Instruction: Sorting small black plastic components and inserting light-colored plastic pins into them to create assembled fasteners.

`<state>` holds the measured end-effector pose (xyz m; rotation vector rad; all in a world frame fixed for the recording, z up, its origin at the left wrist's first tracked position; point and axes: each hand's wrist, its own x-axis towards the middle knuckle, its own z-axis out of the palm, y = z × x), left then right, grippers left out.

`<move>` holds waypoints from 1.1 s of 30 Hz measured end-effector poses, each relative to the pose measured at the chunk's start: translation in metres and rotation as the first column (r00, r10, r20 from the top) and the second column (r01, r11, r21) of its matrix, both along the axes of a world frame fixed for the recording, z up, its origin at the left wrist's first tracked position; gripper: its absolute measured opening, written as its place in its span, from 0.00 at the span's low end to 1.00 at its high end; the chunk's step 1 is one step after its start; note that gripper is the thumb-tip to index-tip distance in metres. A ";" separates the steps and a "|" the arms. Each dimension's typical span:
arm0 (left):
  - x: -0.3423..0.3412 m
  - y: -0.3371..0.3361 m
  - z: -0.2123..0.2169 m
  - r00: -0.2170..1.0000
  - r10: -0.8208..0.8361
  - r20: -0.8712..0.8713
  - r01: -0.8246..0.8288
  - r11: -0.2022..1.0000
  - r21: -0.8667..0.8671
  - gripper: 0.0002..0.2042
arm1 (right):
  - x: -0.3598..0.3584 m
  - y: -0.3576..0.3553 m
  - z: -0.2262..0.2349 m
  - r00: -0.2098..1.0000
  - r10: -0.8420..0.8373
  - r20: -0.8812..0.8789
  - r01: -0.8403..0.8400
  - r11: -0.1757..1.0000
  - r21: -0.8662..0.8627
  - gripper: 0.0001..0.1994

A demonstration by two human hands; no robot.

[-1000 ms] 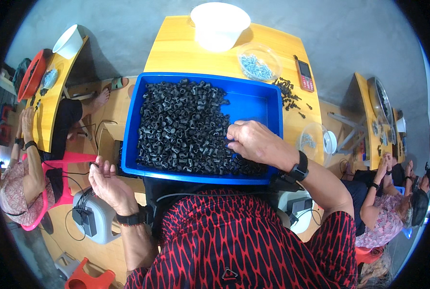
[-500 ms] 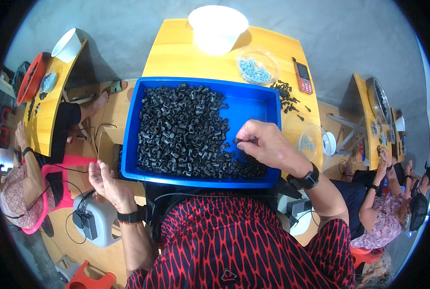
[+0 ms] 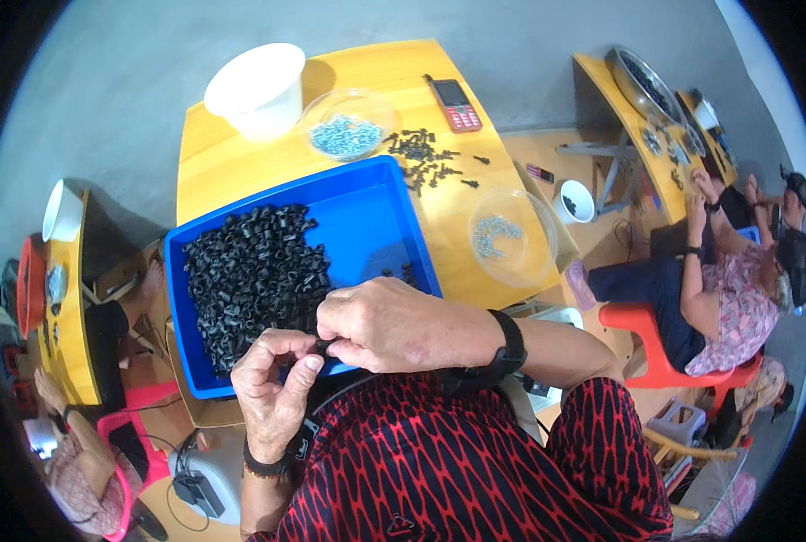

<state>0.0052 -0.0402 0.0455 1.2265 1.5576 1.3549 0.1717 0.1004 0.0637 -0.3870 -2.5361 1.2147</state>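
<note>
My left hand and my right hand meet above the near edge of a blue tray. Thumbs and fingers of both are pinched on one small black plastic part, mostly covered by the fingertips. A heap of similar hollow black plastic parts fills the tray's left side. A few more black pieces lie near its right wall, partly behind my right hand.
On the yellow table stand a white tub, a clear bowl of bluish screws, a second clear bowl, scattered black fittings and a keypad phone. People sit at tables on both sides.
My right hand has moved left from the tray's right side with a black part, and my left hand has come up to meet it. The view has turned rightward.
</note>
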 end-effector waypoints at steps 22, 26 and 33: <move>0.034 0.053 -0.031 0.976 0.099 0.193 -0.095 0.995 -0.032 0.07 | 0.208 0.036 -0.028 0.317 -0.929 -0.191 0.948 0.316 0.040 0.08; 0.037 0.056 -0.032 0.963 0.121 0.240 -0.126 0.992 0.003 0.07 | 0.215 0.037 -0.028 0.483 -0.865 -0.139 0.872 0.461 0.163 0.08; 0.035 0.056 -0.031 0.956 0.113 0.270 -0.119 0.993 0.003 0.07 | 0.174 0.061 -0.019 0.849 -0.502 0.164 0.326 0.743 0.584 0.05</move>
